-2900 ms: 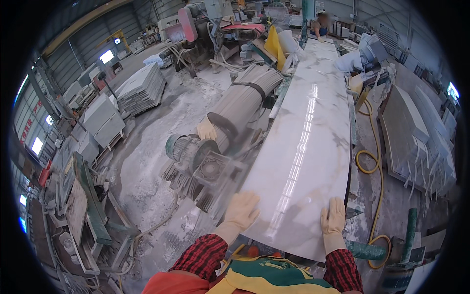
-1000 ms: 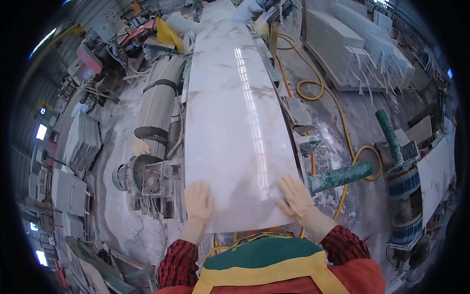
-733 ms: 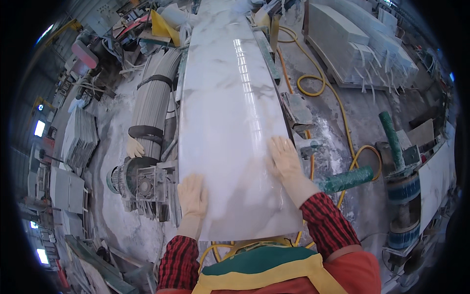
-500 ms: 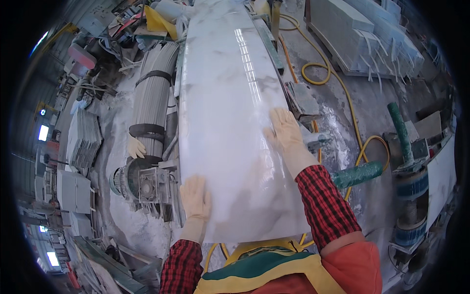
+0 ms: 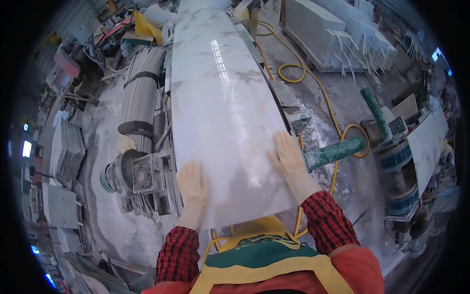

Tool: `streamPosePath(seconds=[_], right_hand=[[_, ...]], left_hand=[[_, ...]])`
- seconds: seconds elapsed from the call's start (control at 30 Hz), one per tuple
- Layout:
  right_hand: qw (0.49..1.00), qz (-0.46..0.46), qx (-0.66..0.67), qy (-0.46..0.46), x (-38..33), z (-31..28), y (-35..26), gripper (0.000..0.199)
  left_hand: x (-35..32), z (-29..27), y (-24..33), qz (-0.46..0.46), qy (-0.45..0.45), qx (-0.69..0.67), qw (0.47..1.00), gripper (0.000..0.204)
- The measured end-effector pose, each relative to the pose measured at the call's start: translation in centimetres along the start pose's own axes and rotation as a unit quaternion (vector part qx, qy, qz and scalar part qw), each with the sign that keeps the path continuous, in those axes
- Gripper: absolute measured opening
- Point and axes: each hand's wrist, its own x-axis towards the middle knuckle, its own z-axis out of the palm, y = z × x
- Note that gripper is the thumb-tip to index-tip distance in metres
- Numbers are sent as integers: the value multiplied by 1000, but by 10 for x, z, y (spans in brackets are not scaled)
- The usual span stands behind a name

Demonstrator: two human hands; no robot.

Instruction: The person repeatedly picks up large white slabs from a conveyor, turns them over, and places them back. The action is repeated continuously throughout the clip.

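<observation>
A long, glossy white stone slab (image 5: 223, 122) with grey-brown veining runs away from my body. Its surface reflects a strip of light. My left hand (image 5: 193, 182), in a cream rubber glove, lies flat by the slab's left edge near its close end, fingers pointing away. At the right edge my right hand (image 5: 288, 159) rests in a matching glove, with thumb and fingers spread. Neither hand holds anything. Red-and-black checked sleeves cover both forearms.
Left of the slab stand a ribbed grey roller (image 5: 142, 98), a dusty motor (image 5: 142, 176) and a loose cream glove (image 5: 126, 143). A green post (image 5: 338, 153) juts out at the right, near a yellow hose (image 5: 325, 103). Strapped stone blocks (image 5: 318, 36) stand far right.
My right hand has slid nearer to me along the slab's right edge. My left hand stays by the left edge. The whole view has shifted, with the slab further left in it.
</observation>
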Motion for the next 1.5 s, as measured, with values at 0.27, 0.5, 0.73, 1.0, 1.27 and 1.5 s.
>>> streamPosePath(seconds=[0.27, 0.5, 0.73, 1.0, 1.27, 1.5], right_hand=[[997, 50, -27, 52, -140, -5, -16, 72], [992, 105, -49, 43, -201, -19, -46, 64], [988, 91, -13, 124, -226, -41, -62, 50], [989, 74, 50, 122, -256, -55, -60, 53], [905, 356, 224, 67, -270, -49, -68, 58], [663, 478, 570, -87, -244, 9, -61, 66]], left_hand=[[-23, -20, -26, 113, 13, -104, 988, 57], [-73, -5, -46, 182, 67, -125, 973, 55], [-100, 2, -60, 216, 40, -122, 968, 57], [-41, 13, -70, 227, 6, -91, 970, 62], [-18, 12, -63, 242, 117, -89, 959, 59], [-52, -15, -49, 171, 25, -100, 980, 57]])
